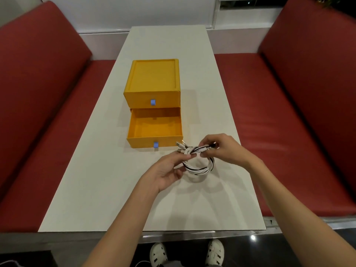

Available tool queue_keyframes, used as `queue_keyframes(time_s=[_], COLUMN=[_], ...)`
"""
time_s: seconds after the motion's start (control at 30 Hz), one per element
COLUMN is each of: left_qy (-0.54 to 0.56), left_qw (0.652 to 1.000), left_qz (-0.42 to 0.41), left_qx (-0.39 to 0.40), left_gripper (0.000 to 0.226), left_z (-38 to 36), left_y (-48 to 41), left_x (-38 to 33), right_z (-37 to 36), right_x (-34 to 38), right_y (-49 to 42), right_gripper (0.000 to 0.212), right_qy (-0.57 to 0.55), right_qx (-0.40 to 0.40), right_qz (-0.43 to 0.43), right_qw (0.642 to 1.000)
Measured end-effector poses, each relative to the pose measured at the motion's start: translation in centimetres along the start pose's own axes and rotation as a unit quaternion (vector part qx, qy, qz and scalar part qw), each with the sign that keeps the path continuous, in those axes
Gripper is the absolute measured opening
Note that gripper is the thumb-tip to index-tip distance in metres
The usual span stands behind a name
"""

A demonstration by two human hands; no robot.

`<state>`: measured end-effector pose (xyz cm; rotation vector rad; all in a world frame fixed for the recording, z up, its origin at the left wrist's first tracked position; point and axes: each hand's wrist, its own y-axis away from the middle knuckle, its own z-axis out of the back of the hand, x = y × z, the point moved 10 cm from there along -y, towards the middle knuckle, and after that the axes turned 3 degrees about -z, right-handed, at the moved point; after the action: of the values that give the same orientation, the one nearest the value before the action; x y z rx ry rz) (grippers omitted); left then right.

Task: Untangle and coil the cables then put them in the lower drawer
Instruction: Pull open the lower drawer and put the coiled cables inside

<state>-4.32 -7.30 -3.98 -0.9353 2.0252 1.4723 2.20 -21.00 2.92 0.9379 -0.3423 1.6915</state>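
— On the white table (pixel 107 170), head view: yellow drawer unit (pixel 153 78), two tiers, blue pull tab on each front. Upper drawer (pixel 152 99) pushed in, contents hidden.

— And lower down?

— Lower drawer (pixel 155 130) pulled out toward the near edge, open on top, bare yellow floor, nothing inside.

— Where the cables?

— Just right of that drawer's front corner, lifted off the table: cables (pixel 198 160), white and black strands wound together in one round coil, metal plug ends poking out toward the drawer.

— Grip?

— Left hand (pixel 167 172) palm up, thumb and fingertips pinched on the coil's upper left side. Right hand (pixel 221 149) curled closed over the top right of the coil, fingers wrapped round the strands and a dark plug end. Both closed on the same bundle, loop hanging between them.

— Around the table?

— Red bench seats either side; white shoes below the near edge.
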Motion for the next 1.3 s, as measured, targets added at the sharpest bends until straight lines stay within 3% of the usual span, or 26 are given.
queue_keyframes(time_s=[0.3, 0.77, 0.9, 0.97, 1.23, 1.3], left_qy=[-0.02, -0.107, -0.161, -0.181, -0.278, -0.351], left_qw=[0.994, 0.982, 0.967, 0.961, 0.917, 0.888], left_qz=[-0.091, 0.021, 0.041, 0.034, -0.05, -0.075], left_qx=[-0.055, -0.153, -0.193, -0.206, -0.281, -0.288], left_gripper=[0.019, 0.022, 0.011, 0.016, 0.022, 0.018], left_z=[5.3, 12.2, 13.2, 13.4, 14.4, 14.2], left_y=[-0.4, -5.3, -6.2, -6.7, -7.5, -7.3], left_x=[-10.8, -13.1, -12.8, -12.8, -14.0, -14.8], right_z=[2.0, -3.7, -5.6, -6.4, -8.2, -8.2], right_x=[9.1, 9.3, 8.2, 7.6, 6.6, 6.6], right_y=[-6.6, -15.3, -16.4, -16.8, -18.4, -18.5], right_gripper=[0.019, 0.025, 0.024, 0.022, 0.018, 0.023], right_qy=[-0.002, 0.097, 0.135, 0.152, 0.217, 0.223], right_qx=[-0.048, -0.1, -0.097, -0.094, -0.069, -0.067], right_qz=[0.073, 0.017, -0.004, -0.02, -0.049, -0.044], right_qw=[0.996, 0.99, 0.986, 0.984, 0.973, 0.971])
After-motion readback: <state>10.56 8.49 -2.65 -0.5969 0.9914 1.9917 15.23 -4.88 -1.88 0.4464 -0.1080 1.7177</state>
